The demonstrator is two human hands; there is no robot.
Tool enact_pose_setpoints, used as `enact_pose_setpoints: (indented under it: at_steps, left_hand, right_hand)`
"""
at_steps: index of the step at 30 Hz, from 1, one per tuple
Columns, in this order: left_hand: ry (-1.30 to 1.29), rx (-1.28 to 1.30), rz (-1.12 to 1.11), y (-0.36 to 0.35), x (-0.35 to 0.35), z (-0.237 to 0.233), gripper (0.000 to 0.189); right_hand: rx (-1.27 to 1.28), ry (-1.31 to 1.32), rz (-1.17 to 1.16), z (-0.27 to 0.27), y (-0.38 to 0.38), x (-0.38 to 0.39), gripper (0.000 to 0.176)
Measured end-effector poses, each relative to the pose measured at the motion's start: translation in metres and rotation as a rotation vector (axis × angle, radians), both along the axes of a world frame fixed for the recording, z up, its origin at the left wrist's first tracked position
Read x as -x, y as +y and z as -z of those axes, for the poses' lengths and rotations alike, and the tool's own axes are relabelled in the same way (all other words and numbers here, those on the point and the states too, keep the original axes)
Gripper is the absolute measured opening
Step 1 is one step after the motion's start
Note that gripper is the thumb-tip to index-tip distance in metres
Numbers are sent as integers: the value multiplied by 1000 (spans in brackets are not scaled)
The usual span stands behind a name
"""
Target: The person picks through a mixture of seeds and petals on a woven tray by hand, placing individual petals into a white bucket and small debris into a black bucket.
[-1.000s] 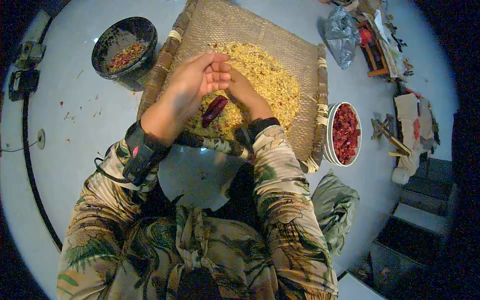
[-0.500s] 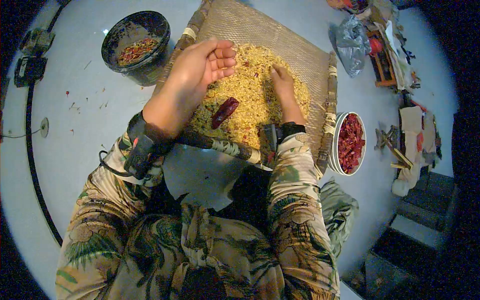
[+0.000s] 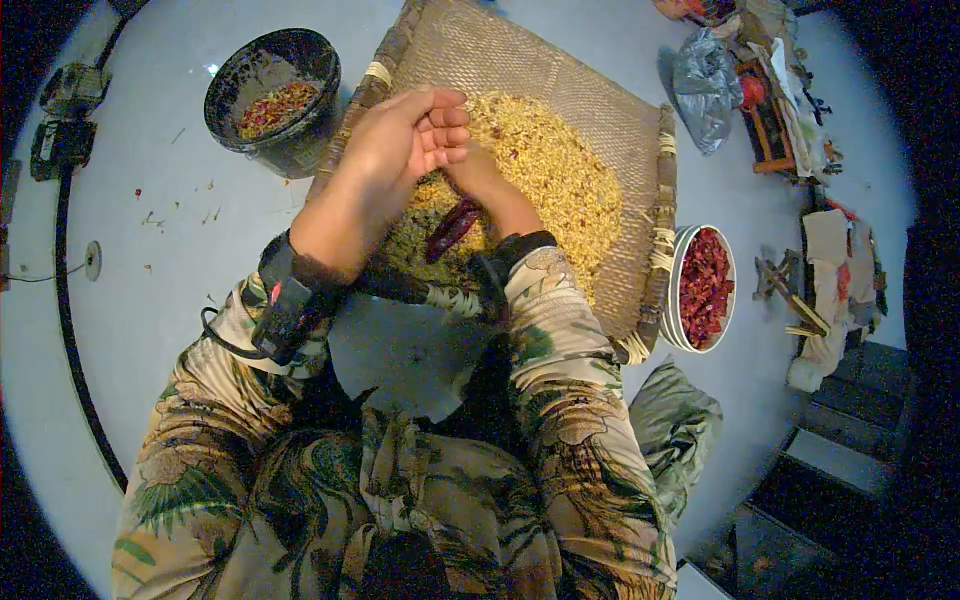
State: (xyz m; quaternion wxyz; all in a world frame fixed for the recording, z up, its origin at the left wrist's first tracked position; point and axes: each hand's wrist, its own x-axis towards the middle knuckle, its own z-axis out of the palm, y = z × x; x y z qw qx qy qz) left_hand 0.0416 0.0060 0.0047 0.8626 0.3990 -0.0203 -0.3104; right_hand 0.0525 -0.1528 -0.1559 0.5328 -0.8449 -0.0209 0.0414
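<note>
A woven winnowing tray (image 3: 590, 85) with a thick bound rim bears a wide spread of yellow chili seeds (image 3: 570, 180). My left hand (image 3: 405, 140) is over the tray's left part, its fingers curled inward and closed; whatever lies in the palm is hidden. Close beside it, my right hand (image 3: 485, 178) reaches in low over the seeds, its fingertips covered by the left hand. Below both hands a dark red dried chili (image 3: 453, 230) lies on a shaded patch of seeds near the tray's front edge.
A black bucket (image 3: 275, 150) with red and yellow bits stands at the left. To the right is a white bowl (image 3: 674, 330) of red dried chili pieces (image 3: 705, 285). A grey plastic bag (image 3: 705, 90) and a small wooden stool (image 3: 795, 295) are farther right.
My right hand has moved left across the seeds, from the middle of the heap to beside my left hand. The left hand has stayed nearly in place.
</note>
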Motion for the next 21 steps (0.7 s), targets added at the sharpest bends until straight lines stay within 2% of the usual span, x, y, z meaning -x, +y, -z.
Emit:
enact_pose_setpoints:
  at_steps: [2,15,16,19,21]
  left_hand:
    - [3,-5,0,0,0,-1,28]
    - [-6,2,4,2,4,-5,29]
    - [-6,-6,-2,2,5,-6,28]
    - [-8,16,1,3,4,-3,28]
    - [-9,21,-4,3,5,-3,28]
  right_hand:
    - [235,-51,83,-6,-15,5,44]
    - [267,-73,524,-37,-116,24,42]
    - [281,-202,597,-19,-127,22,38]
    - [191,-93,508,-18,-147,31,37]
    - [111,123,391,-39,-138,43,35]
